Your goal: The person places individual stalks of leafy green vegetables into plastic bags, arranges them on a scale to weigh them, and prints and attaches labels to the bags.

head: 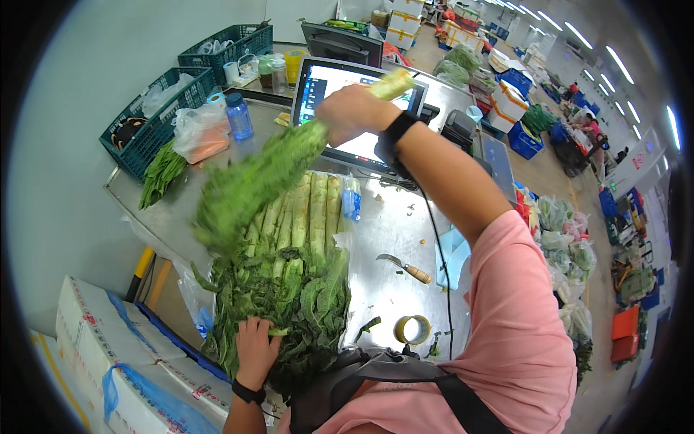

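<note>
My right hand [355, 114] grips the thick pale stem of a stalk of celtuce [260, 173], raised in front of the monitor; its leafy end hangs down to the left and is blurred. Below it, several celtuce stalks [318, 211] lie side by side on the metal table, with stems pointing away from me and dark leaves [320, 304] towards me. My left hand [257, 347] rests on the leaves at the near left, and a short green stem pokes out beside its fingers. Whether its fingers hold that stem is not clear.
A hooked knife [405, 268] with a wooden handle, a tape roll [412, 330] and a light blue sheet [452, 257] lie at the right. Behind stand a touchscreen monitor [308, 81], a blue bottle [239, 116] and green crates [157, 103]. White boxes [103, 325] are at the lower left.
</note>
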{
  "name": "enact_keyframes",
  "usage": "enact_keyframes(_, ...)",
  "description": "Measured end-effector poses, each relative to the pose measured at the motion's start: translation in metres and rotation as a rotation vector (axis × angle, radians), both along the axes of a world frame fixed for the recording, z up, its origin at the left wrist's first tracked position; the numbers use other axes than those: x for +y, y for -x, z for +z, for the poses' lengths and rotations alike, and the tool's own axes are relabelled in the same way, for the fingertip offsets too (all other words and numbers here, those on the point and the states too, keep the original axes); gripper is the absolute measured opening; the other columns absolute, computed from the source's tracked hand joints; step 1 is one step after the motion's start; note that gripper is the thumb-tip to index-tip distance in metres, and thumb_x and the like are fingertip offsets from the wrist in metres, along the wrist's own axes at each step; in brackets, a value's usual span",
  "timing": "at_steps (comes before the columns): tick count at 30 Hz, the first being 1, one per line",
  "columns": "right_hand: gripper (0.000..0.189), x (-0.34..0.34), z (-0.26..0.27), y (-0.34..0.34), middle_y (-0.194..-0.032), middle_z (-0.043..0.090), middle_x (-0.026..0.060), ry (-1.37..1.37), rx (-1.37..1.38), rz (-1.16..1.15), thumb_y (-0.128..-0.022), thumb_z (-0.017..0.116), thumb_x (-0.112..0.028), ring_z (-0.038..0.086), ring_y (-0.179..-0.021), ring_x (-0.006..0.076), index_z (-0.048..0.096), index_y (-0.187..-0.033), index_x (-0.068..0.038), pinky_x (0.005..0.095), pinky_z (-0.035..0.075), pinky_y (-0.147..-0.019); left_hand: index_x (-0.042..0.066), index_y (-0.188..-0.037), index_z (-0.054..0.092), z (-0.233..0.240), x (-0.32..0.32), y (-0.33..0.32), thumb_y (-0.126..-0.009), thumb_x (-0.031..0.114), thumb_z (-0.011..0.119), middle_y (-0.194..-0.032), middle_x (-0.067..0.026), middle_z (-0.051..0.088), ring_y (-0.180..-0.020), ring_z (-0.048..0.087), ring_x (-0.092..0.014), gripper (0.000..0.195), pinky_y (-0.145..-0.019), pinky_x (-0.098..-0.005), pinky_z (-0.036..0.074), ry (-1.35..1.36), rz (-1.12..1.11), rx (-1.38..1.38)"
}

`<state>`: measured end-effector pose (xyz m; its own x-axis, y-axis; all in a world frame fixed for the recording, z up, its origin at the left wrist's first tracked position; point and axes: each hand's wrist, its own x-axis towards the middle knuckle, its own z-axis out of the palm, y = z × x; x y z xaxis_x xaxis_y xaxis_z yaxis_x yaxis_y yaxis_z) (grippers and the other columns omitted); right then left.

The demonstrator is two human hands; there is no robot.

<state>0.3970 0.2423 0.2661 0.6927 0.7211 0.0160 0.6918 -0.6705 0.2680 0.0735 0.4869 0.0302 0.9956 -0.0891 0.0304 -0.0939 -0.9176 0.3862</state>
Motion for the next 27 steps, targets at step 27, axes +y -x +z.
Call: enact_keyframes(27,0.046,0.102,-0.160,0.187,-0.099,0.057,0.0098,-1.484,1.184,-0.283,-0.093,0.044,-0.037,0.058,-0.083,0.0197,0.041,-0.120,0.001,0.0321,0.047,-0.071,0.003,-0.126,0.026,0.012,-0.080,-0.037,-0.080,0.011,0.065,-0.117,-0.0084,0.043,-0.107,0.044,-0.017,0.061,-0.091,-0.0313,0.038,1.455,0.115,0.040)
